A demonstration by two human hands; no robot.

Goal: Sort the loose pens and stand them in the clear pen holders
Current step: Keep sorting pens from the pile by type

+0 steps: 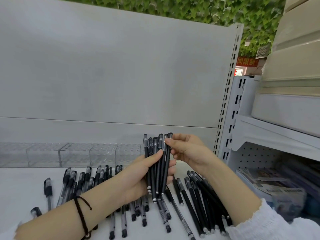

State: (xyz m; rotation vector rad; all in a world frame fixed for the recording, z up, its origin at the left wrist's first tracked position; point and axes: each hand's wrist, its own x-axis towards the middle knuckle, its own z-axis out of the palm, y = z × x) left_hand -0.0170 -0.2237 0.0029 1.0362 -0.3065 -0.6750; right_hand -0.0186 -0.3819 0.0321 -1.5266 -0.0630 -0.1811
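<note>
While the left hand [138, 177] clutches a bundle of black pens [156, 163], the right hand [187, 149] pinches one cap, likely squaring them for the clear holders [72, 154].

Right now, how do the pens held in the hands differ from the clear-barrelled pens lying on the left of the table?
The held bundle of pens stands roughly upright, gripped in the left hand while the right hand pinches one near its top; the clear pens lie flat and loose on the table. The bundle's barrels are solid matte black; the loose ones are see-through with a dark grip section. Both have black caps, and none stands in the clear pen holders yet.
</note>
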